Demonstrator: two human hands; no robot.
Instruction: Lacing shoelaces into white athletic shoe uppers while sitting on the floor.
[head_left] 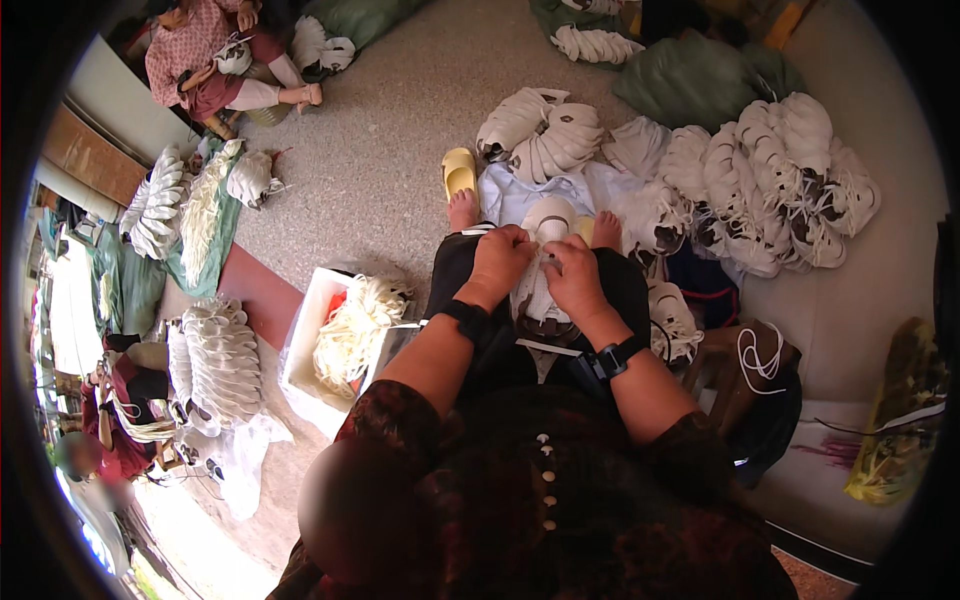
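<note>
- The white, rounded shoe upper with a dark opening point(538, 297) lies lengthwise across the person's lap, its toe pointing away from the body and its dark end nearest the belly; the middle part sits between the two hands, just below the fingertips.
- The left hand point(500, 264) comes in from the upper's left side, its fingers bent and drawn in close to the thumb at the upper's edge; whether a strand is pinched there is too small to tell.
- The right hand point(574, 276) reaches over from the right side, its fingers curled, the tips near the middle of the upper and just beside the left fingertips; what they grip cannot be told.
- Under the upper are the black cloth trousers point(458, 272) on the person's legs.
- To the left, well apart from the hands, stands a white, open-topped box point(300, 349) holding a heap of cream-coloured, cord-like laces point(352, 335).
</note>
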